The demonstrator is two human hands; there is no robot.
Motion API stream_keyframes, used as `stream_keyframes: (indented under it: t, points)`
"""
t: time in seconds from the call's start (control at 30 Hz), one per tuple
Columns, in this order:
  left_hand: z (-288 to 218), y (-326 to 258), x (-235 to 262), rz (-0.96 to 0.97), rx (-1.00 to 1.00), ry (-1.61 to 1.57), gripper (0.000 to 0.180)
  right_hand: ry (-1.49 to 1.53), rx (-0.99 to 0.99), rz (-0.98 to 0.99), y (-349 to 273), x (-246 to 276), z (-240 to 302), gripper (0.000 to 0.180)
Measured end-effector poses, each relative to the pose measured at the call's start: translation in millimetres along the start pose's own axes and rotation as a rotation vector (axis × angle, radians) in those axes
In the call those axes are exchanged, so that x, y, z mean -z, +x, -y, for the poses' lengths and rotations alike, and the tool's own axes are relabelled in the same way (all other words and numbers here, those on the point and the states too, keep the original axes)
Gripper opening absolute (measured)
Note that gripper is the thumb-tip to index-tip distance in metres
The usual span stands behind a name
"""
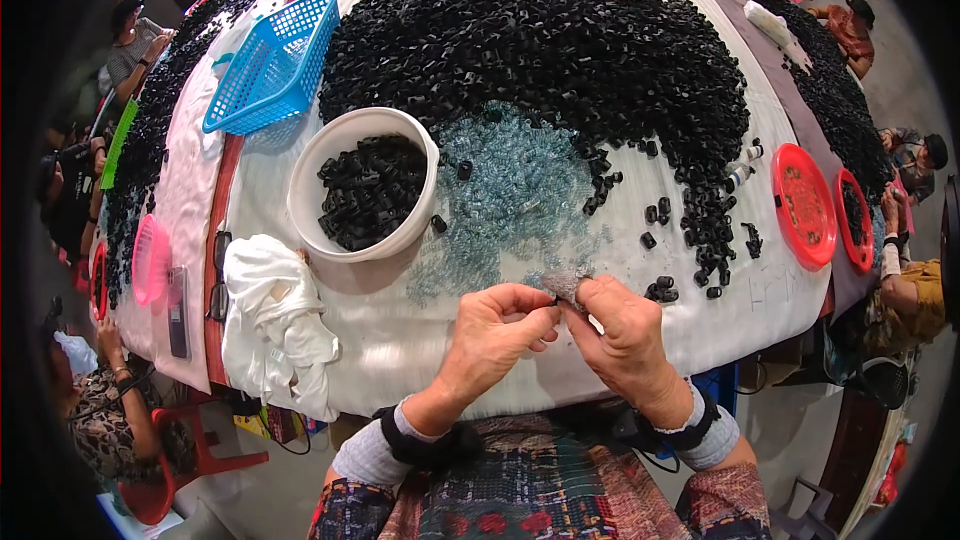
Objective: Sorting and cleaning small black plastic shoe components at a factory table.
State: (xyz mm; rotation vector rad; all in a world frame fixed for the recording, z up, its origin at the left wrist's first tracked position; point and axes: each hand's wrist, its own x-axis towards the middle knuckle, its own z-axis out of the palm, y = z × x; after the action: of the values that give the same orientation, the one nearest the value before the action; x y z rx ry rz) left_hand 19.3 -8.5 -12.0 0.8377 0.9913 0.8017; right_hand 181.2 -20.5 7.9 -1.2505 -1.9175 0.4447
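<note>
My left hand (495,333) and my right hand (628,335) meet over the near edge of the white-covered table (390,340). Thumb and fingers of both are pinched together around a small black piece (557,302), mostly hidden by the fingertips. Grey fabric (566,284) covers a fingertip at my right hand. Just beyond my hands spreads a heap of small clear bluish pieces (515,180). Behind it, a broad pile of small black plastic parts (540,50) curves down to the right. Several loose black parts (662,290) lie close to my right hand.
Left of the clear heap stands a white bucket (428,210) holding black parts. A blue basket (265,105) sits behind it. A crumpled white cloth (275,325), eyeglasses (218,278) and a phone (178,312) lie left. Red trays (803,205) are at right. Other people work along both sides.
</note>
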Motion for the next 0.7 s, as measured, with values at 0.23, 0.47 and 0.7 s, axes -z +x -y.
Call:
stream_keyframes:
  t: [0.23, 0.47, 0.7]
  points:
    - [-1, 5, 9, 0.065, 0.084, -0.260, 0.018, 0.108, -0.022, -0.050, -2, -2, 0, 0.030]
    - [-1, 2, 9, 0.119, 0.058, -0.261, 0.015, 0.003, 0.093, -0.032, -8, -13, -2, 0.038]
    - [1, 2, 12, 0.159, 0.062, -0.209, 0.015, -0.064, 0.161, -0.085, -7, -13, 0, 0.037]
